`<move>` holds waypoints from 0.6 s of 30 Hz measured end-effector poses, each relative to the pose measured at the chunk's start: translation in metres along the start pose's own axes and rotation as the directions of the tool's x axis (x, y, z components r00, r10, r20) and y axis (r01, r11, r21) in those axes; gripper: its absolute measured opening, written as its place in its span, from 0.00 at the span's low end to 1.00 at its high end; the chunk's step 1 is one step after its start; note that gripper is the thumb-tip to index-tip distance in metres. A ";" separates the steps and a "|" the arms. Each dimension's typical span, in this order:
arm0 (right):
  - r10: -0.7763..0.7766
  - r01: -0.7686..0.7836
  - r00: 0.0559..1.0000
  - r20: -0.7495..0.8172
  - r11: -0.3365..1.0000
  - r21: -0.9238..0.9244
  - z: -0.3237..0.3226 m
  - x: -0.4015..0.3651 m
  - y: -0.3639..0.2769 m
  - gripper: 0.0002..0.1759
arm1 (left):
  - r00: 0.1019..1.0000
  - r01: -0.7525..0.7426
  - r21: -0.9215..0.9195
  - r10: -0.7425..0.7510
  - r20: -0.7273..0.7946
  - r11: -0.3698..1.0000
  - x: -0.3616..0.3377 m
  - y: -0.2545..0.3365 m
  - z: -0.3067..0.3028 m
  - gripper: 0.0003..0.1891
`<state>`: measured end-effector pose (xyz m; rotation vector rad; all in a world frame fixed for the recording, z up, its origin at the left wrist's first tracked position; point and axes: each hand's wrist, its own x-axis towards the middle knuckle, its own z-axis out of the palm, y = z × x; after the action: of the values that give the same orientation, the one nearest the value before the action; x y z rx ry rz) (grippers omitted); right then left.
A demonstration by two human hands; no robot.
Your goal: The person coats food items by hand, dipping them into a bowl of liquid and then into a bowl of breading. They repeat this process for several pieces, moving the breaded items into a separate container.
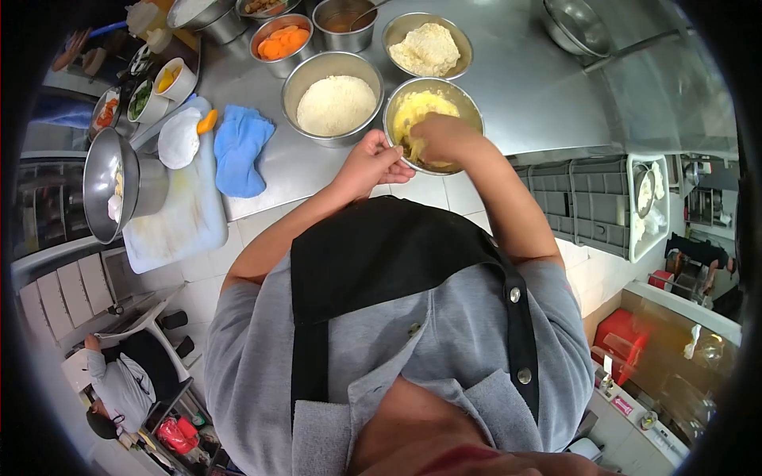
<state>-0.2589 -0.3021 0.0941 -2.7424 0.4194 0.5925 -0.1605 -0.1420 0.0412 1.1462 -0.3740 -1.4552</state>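
Observation:
A metal bowl (479, 119) holding a wet yellow mixture (421, 105) stands at the table's near edge. My left hand (379, 163) pinches its rim on the near left side. Inside the bowl is my right hand (446, 141), fingers bent down and closed into the mixture; what they grip, if anything, is hidden. To the left, close to my left hand, sits a larger metal bowl (290, 83) of pale crumbs or flour (337, 105). Just behind the yellow mixture, another metal bowl (468, 57) contains a lumpy, crumb-coated mass (427, 49).
Sliced carrots (282, 43) fill a metal container at the back. On the left are a blue cloth (242, 151), a cutting board (178, 218) and a steel bowl (101, 186) overhanging it. Grey crates (571, 198) stand right. Another person (131, 381) is at lower left.

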 end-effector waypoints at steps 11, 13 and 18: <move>0.214 0.047 0.966 -0.148 0.417 0.908 -0.020 -0.044 0.056 0.26 | 0.993 0.062 0.037 -0.065 0.094 0.997 0.004 0.001 -0.006 0.10; 0.216 0.110 0.957 -0.196 0.357 0.928 -0.027 -0.050 0.059 0.26 | 0.991 0.077 0.116 -0.089 0.099 0.990 0.003 0.004 -0.012 0.12; 0.150 0.194 0.956 -0.254 0.326 0.925 -0.052 -0.059 0.058 0.22 | 0.990 0.038 0.354 -0.084 0.115 0.935 -0.018 0.006 -0.040 0.18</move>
<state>-0.3122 -0.3606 0.1524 -1.6071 0.5576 -0.1440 -0.1283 -0.1124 0.0353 1.3591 -0.7171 -1.5618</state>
